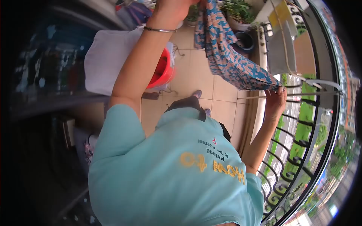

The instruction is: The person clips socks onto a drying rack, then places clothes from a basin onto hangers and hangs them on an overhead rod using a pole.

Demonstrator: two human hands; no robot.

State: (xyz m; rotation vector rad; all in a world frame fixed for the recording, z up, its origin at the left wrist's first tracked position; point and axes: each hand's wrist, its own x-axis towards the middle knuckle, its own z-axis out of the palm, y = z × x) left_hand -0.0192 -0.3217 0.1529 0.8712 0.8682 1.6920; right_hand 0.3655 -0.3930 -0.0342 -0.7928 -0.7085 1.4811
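A patterned cloth point(226, 52) in blue and salmon pink is stretched in the air between my two hands. My right hand point(277, 101) pinches its lower corner beside the balcony railing. At the top edge of the view is my left hand point(174, 9), raised, with a metal bracelet point(160, 29) on the wrist. The cloth's upper end hangs from that hand; its fingertips are mostly cut off by the frame. Loose folds droop between the two ends.
A red bucket point(163, 69) stands on the tiled floor point(181, 81), partly behind my left forearm. Left of it is a pale cloth-covered surface point(105, 62). Potted plants point(237, 11) and a dark round basin point(244, 42) are at the back. A black railing point(301, 143) lines the right.
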